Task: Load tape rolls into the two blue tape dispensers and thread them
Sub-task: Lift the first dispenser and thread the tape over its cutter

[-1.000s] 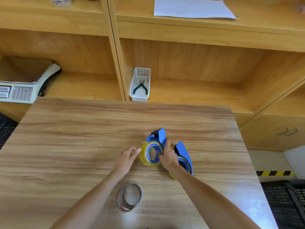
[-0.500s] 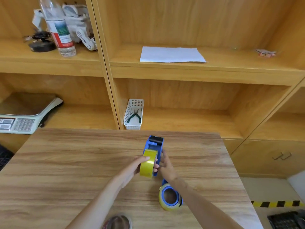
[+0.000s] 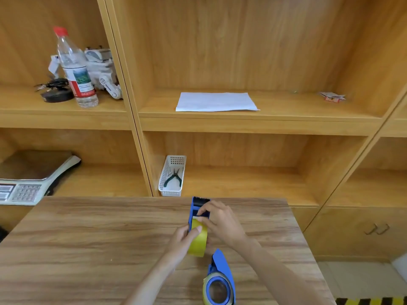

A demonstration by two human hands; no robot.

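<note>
A blue tape dispenser (image 3: 195, 208) with a yellow tape roll (image 3: 198, 241) in it is held up over the middle of the wooden table (image 3: 88, 238). My left hand (image 3: 184, 241) grips the roll from the left, thumb on its top. My right hand (image 3: 220, 221) rests on the dispenser's front part, fingers pinching at the tape's edge near the black roller. A second blue dispenser (image 3: 220, 280) with a yellowish roll lies on the table near the front edge, under my right forearm.
Wooden shelves stand behind the table. A white basket (image 3: 172, 176) with pliers sits just past the table's far edge. A scale (image 3: 33, 181) is at the left. A water bottle (image 3: 76, 69), a toy robot and a paper sheet (image 3: 217, 101) are on the upper shelf.
The view tilted upward. My right hand moved from the dispenser's side onto its top, at the tape's edge. The held dispenser stayed upright. The clear roll at the front left dropped out of view.
</note>
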